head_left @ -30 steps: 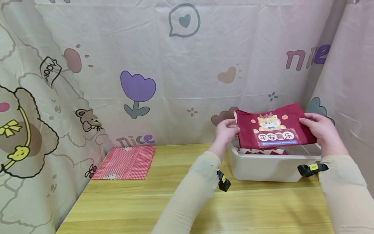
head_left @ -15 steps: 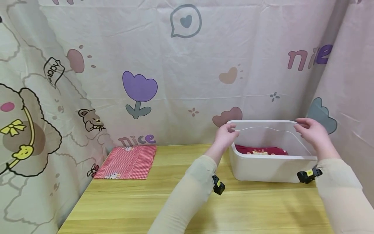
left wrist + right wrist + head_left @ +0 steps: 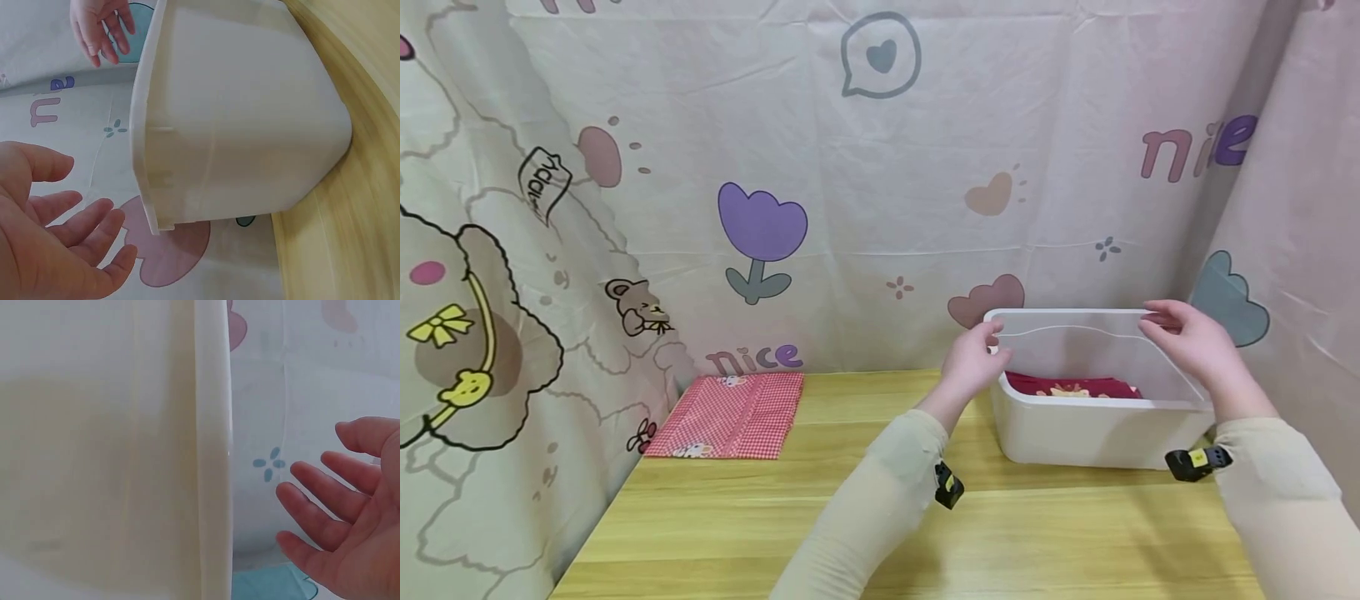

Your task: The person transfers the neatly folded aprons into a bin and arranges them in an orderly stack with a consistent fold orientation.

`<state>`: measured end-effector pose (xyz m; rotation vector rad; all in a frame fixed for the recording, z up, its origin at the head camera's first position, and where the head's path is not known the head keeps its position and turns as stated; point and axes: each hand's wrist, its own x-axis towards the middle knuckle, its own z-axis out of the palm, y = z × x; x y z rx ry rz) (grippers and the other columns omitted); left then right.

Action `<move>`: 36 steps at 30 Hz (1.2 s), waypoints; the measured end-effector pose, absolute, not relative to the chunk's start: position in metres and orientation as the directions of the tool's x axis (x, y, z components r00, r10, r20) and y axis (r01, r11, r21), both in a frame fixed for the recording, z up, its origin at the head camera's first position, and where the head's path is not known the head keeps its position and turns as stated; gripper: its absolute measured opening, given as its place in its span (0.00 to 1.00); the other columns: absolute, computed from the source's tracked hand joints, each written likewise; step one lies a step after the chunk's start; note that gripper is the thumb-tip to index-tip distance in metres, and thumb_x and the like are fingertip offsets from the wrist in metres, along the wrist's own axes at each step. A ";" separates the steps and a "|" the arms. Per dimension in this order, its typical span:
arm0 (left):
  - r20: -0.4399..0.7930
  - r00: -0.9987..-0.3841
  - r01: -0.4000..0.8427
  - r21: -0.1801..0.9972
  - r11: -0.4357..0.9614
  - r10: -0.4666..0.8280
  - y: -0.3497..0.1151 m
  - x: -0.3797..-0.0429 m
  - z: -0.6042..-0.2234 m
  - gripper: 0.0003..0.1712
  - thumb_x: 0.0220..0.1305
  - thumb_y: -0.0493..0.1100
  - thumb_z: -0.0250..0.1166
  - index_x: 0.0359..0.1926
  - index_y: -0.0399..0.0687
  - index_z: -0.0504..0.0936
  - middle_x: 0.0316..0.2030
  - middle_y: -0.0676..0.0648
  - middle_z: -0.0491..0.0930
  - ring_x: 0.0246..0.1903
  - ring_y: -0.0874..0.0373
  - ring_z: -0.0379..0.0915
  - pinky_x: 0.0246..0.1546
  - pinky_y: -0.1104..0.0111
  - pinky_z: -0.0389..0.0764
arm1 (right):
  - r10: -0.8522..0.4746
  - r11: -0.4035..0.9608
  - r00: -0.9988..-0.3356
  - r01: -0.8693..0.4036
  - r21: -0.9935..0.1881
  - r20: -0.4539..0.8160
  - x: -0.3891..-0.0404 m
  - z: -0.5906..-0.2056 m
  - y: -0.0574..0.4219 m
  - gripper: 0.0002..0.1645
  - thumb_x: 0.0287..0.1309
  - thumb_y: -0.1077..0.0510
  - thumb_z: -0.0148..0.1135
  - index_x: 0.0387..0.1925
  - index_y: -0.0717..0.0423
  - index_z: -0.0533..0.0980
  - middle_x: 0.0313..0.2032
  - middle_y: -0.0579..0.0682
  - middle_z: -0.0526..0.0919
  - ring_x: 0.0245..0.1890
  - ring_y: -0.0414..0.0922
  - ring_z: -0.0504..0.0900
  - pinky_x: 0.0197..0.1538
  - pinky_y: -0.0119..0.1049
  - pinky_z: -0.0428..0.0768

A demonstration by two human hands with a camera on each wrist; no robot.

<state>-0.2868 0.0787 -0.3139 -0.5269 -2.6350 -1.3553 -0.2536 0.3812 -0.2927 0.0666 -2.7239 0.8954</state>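
A white plastic bin [image 3: 1097,433] stands at the right of the table, and a dark red printed cloth bag [image 3: 1075,387] lies inside it, partly hidden by the front wall. My left hand [image 3: 973,360] hovers by the bin's left rim with nothing in it; the left wrist view shows its fingers loosely bent and apart from the rim. Over the bin's right side is my right hand [image 3: 1191,337], also holding nothing, its fingers spread loosely in the right wrist view.
A folded red-and-white checked cloth [image 3: 726,417] lies flat at the back left of the wooden table [image 3: 865,483]. Behind the table hangs a printed curtain [image 3: 880,192], which also closes in both sides.
Both hands held the dark red cloth bag above the bin a second ago. They let it go into the bin, and the left hand has since drawn slightly to the left.
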 end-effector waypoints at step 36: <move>0.545 -0.745 0.547 0.168 0.820 0.386 0.001 -0.279 -0.380 0.28 0.64 0.49 0.66 0.65 0.53 0.76 0.56 0.48 0.80 0.54 0.50 0.75 0.54 0.52 0.73 | -0.167 0.883 -0.803 -0.379 -0.275 0.571 -0.240 -0.322 0.300 0.30 0.61 0.58 0.66 0.63 0.63 0.71 0.58 0.70 0.75 0.57 0.69 0.70 0.58 0.69 0.63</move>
